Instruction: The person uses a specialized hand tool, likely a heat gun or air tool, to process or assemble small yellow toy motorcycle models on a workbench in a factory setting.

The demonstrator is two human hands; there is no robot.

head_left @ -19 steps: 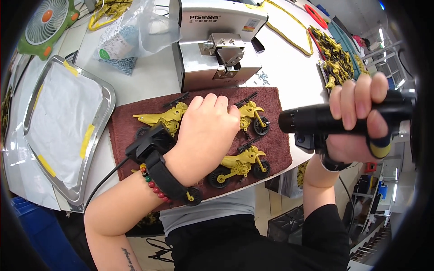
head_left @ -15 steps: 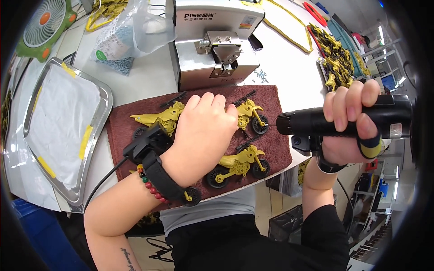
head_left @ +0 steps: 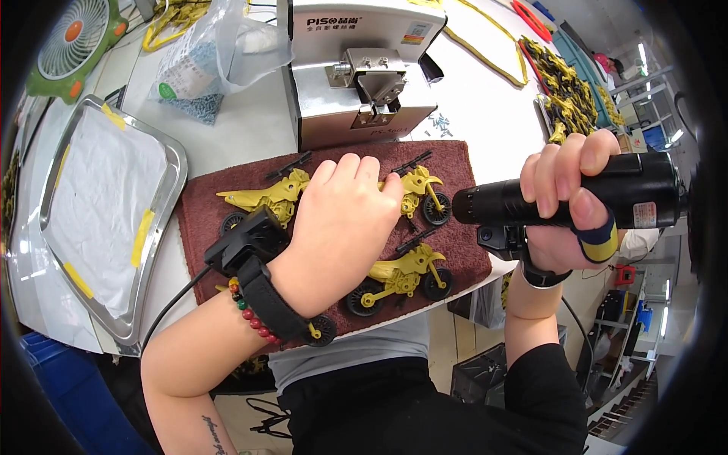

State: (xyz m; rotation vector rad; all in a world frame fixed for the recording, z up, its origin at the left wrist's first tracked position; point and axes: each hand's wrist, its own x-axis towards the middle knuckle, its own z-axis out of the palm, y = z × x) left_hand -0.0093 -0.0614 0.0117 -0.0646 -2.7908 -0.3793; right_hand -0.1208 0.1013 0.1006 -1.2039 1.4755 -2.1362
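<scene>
Several yellow toy motorcycles with black wheels and handlebars lie on a brown towel (head_left: 474, 250). My left hand (head_left: 345, 220) is closed over the rear of the upper right toy motorcycle (head_left: 415, 188), hiding much of it; the front fork and wheel show past my thumb. My right hand (head_left: 572, 186) grips a black electric screwdriver (head_left: 629, 189), held level. Its front end sits close to that motorcycle's front wheel; the fine tip and any contact I cannot make out. Another toy motorcycle (head_left: 265, 199) lies left of my left hand, and a third (head_left: 402, 274) lies nearer me.
Behind the towel stands a metal screw feeder (head_left: 364, 98) with loose screws (head_left: 440, 123) beside it. A clear bag of screws (head_left: 199, 80) is at back left, near a green fan (head_left: 74, 45). A steel tray (head_left: 180, 163) lies left. Yellow and black parts (head_left: 565, 91) are heaped far right.
My right hand has brought the screwdriver a little to the left, nearer the upper right toy motorcycle's front wheel. My left hand stays almost where it was.
</scene>
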